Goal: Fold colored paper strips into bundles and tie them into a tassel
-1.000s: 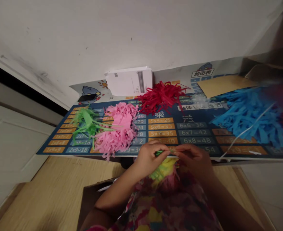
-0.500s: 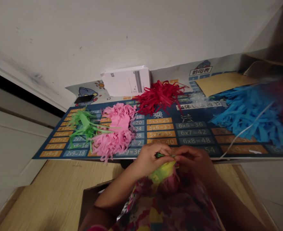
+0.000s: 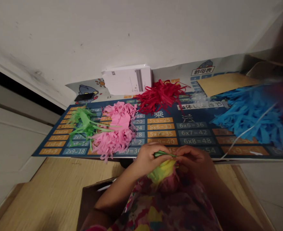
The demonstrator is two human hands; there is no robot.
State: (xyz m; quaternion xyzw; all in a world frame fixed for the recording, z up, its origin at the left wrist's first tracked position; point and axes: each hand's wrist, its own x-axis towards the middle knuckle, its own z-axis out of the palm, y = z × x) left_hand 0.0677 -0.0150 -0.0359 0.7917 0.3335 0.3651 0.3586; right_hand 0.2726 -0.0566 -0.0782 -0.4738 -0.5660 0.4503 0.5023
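Note:
At the table's front edge, my left hand point(image 3: 149, 159) is closed, pinching a green strip point(image 3: 161, 154) that looks like folded paper. The fingers of my right hand point(image 3: 193, 159) are closed on the strip's other end, close to the left fingertips. Just below both hands hangs a bundle of yellow point(image 3: 164, 170) and dull pink paper point(image 3: 168, 183), against my patterned clothing point(image 3: 153, 213). Whether the bundle is joined to the green strip I cannot tell. My right fingertips are partly in shadow.
Pink fringed paper point(image 3: 119, 123) and green fringed paper point(image 3: 83, 120) lie left on the chart-covered table point(image 3: 162, 133). Behind are a red shredded bunch point(image 3: 160, 96), a white box point(image 3: 124, 81) and a phone point(image 3: 84, 97). Blue fringe point(image 3: 249, 115) and a yellow sheet point(image 3: 225, 84) lie right.
A little more of the green strip shows between my hands. Both hands stay almost in the same place, and the view has shifted slightly.

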